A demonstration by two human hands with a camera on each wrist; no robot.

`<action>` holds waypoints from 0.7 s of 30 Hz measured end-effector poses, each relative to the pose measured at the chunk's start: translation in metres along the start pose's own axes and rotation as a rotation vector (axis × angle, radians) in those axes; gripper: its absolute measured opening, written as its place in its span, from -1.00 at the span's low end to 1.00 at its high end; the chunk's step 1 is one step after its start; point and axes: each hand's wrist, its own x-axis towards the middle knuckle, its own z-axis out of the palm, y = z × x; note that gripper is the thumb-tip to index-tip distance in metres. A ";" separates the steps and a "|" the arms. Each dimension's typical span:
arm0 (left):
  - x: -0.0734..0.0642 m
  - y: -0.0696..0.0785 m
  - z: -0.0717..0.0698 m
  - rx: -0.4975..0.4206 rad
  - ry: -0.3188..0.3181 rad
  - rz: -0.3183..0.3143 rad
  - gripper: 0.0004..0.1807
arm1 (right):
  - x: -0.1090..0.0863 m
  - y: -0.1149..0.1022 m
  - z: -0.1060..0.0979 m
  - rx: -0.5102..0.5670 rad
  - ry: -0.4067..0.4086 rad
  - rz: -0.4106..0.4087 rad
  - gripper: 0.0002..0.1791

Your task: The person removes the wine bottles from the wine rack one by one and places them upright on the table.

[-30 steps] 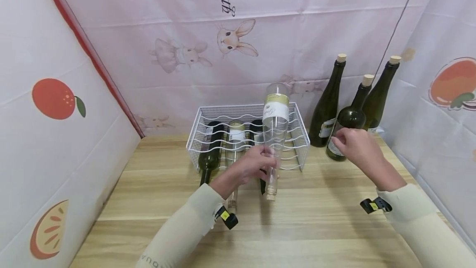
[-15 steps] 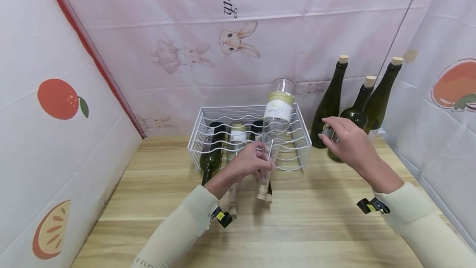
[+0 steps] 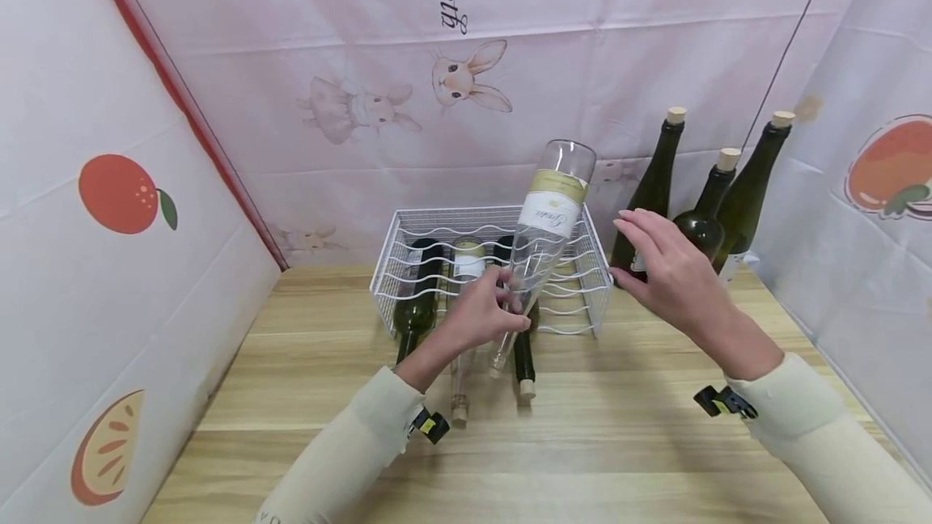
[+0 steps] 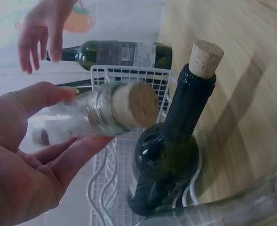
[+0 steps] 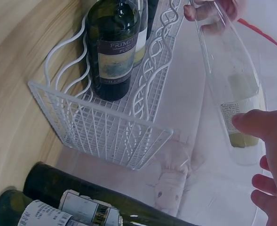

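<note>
My left hand (image 3: 482, 312) grips a clear glass wine bottle (image 3: 548, 213) by its neck. The bottle tilts over the right part of the white wire rack (image 3: 437, 220), corked end low and base up to the right. In the left wrist view its cork (image 4: 137, 104) points toward the camera, with thumb and fingers round the neck. My right hand (image 3: 675, 275), fingers extended and thumb apart, hovers between the rack and the standing bottles, holding nothing. In the right wrist view the thumb overlaps the clear bottle's label; whether they touch I cannot tell.
Lying in the rack, necks forward, are a dark green bottle (image 3: 415, 314), a clear bottle (image 3: 459, 403) and another dark bottle (image 3: 524, 358). Three corked green bottles stand right of the rack, including the leftmost bottle (image 3: 658, 176). Printed cloth (image 3: 349, 184) hangs behind the wooden table (image 3: 306, 395).
The clear bottle in my left hand has tilted, its base rising rightward and its cork swinging left. My right hand has moved up and left, its fingers spreading out.
</note>
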 end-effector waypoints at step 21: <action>-0.011 0.003 -0.005 0.608 0.212 0.305 -0.35 | 0.020 -0.011 0.003 -0.125 0.082 -0.258 0.04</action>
